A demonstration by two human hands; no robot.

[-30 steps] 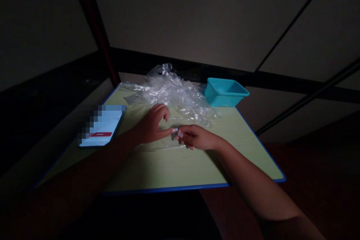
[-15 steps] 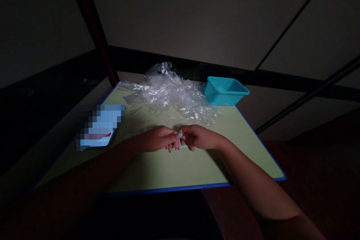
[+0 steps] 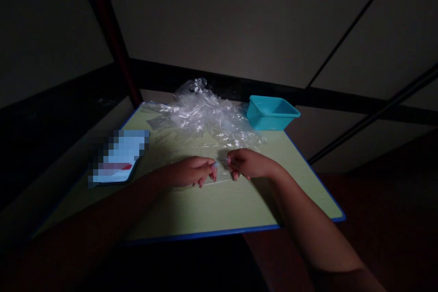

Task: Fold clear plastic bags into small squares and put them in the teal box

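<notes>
Over the middle of the table, my left hand [image 3: 195, 171] is closed, pinching a small pale bluish piece [image 3: 215, 164] between thumb and forefinger. A short gap away, my right hand [image 3: 248, 164] is closed too, with a small whitish bit [image 3: 228, 160] at its fingertips. Both bits are too small to name. Beneath the hands lies a flat clear plastic sheet or bag [image 3: 222, 176]; its outline is faint. Just beyond them rises a crumpled heap of clear plastic [image 3: 201, 109].
A turquoise plastic basket [image 3: 272, 123] stands at the far right corner of the pale green table [image 3: 205, 214], which has a blue edge. To the left lies a phone [image 3: 119, 157] with a lit, blurred screen. Panelled walls [image 3: 219, 23] close off the far side.
The hands, which met at a small pale piece, have drawn apart, leaving a gap. A pale bit now shows at each hand's fingertips. The view has shifted slightly.
</notes>
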